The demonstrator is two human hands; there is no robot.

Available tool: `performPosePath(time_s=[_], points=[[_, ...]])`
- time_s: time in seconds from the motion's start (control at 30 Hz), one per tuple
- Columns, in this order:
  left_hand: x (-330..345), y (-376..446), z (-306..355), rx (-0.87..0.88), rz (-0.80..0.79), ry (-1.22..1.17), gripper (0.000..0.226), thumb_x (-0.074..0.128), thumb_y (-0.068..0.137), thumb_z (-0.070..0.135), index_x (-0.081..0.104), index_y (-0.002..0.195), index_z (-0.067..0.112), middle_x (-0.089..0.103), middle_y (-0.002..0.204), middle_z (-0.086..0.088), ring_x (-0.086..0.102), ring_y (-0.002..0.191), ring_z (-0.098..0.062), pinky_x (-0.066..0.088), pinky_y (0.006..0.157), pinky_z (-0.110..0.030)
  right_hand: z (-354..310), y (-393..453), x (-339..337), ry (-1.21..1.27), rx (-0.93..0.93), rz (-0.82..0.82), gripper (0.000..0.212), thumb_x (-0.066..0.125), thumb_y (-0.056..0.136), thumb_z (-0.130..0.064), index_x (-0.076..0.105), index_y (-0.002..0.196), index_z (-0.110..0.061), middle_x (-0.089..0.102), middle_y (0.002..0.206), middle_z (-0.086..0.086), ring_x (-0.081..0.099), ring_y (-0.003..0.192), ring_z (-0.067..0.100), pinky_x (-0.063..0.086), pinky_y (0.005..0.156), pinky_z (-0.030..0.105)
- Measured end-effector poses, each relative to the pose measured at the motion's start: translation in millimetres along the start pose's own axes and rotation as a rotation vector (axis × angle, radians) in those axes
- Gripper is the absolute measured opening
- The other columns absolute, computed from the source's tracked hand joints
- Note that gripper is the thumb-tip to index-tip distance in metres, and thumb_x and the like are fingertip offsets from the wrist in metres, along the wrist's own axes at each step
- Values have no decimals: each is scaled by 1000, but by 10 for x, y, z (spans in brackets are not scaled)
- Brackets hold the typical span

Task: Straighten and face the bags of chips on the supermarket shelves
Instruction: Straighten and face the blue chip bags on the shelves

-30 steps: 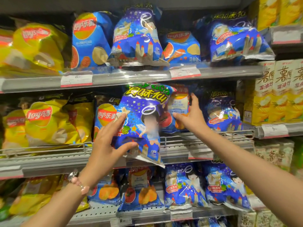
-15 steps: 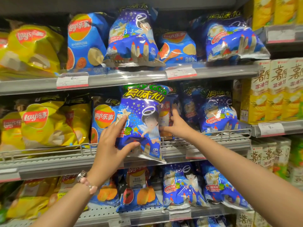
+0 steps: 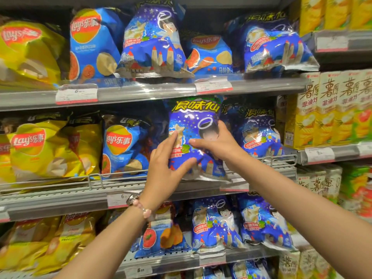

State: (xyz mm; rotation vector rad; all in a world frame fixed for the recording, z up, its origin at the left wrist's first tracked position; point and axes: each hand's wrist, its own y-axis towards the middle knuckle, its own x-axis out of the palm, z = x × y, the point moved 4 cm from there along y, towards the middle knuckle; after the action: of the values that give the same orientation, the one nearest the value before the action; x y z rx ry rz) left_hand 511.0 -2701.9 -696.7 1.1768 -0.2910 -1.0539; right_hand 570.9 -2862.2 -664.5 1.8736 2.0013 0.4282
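**Both hands steady one purple bag on the middle shelf**

While the purple bag [image 3: 193,125] stands upright with its front outward, the middle shelf [image 3: 60,200] and its wire rail carry it, apparently so the label reads from the aisle. Left of that bag stand two yellow Lay's bags [image 3: 42,150] and one blue Lay's bag [image 3: 122,146]; right of it, one matching purple bag [image 3: 259,133]. Above it I count five bags, below it at least three. The left hand [image 3: 165,168] grips its lower left edge, thumb across the front. The right hand [image 3: 217,143] clasps its right side, probably squaring it.
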Motion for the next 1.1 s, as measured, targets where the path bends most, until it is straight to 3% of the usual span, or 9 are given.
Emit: performPosePath(time_s=[0.07,0.17,0.33,0.43,0.57,0.73,0.8,0.97,1.1], points=[[0,78,-89,-73,27,-65,63,57,83,42,41,140,23,44,127,20,47,122,-12,35,106,-28,-4,15,-205,22,-2,38,69,86,63,-8,48,120,-15,67,107,2,68,86,7,56,76,25],[-37,222,-303,-150,98,118,65,63,85,42,44,140,13,49,130,-5,43,123,-27,29,104,-31,-29,40,-555,-4,-10,80,58,85,63,-8,52,110,-19,67,94,-4,66,66,-4,49,55,12],[155,357,-648,-471,-127,122,103,80,70,46,19,149,21,32,138,-19,35,128,-33,31,103,-34,-25,105,-993,-67,16,89,62,84,64,-9,54,118,-14,70,102,3,70,85,16,58,69,28],[239,444,-709,-487,-146,84,105,84,66,45,23,146,17,35,141,-19,38,128,-32,34,96,-30,-33,177,-1176,-96,9,137,66,85,63,-13,53,121,-16,70,106,2,70,89,16,57,69,29],[293,504,-762,-448,-194,85,98,83,72,27,23,148,14,49,138,-14,50,124,-31,43,101,-42,-14,278,-1263,-171,-45,177,65,86,63,-17,52,119,-19,68,105,-4,68,85,5,54,57,17],[195,527,-839,-387,-76,193,75,73,80,11,34,144,12,65,85,-10,63,85,-25,48,71,-33,104,391,-1236,-233,-46,206,64,86,66,-24,49,118,-23,64,113,-1,65,95,13,56,74,30],[179,526,-884,-391,-75,183,70,73,81,16,37,141,13,63,81,-6,61,78,-20,43,63,-27,121,434,-1187,-212,-54,185,60,84,67,-22,48,115,-24,64,114,1,65,94,11,56,71,27],[338,574,-927,-487,-227,7,102,84,67,42,26,147,18,50,138,-5,50,123,-23,41,96,-28,122,531,-1185,-202,-40,154,65,84,68,-21,46,121,-21,61,121,6,64,104,21,55,86,41],[443,614,-978,-585,-347,-78,114,89,63,28,17,151,17,44,145,-5,47,129,-24,38,109,-39,153,585,-1218,-217,-32,156,66,84,68,-21,46,122,-20,60,124,6,62,108,21,53,92,43]])
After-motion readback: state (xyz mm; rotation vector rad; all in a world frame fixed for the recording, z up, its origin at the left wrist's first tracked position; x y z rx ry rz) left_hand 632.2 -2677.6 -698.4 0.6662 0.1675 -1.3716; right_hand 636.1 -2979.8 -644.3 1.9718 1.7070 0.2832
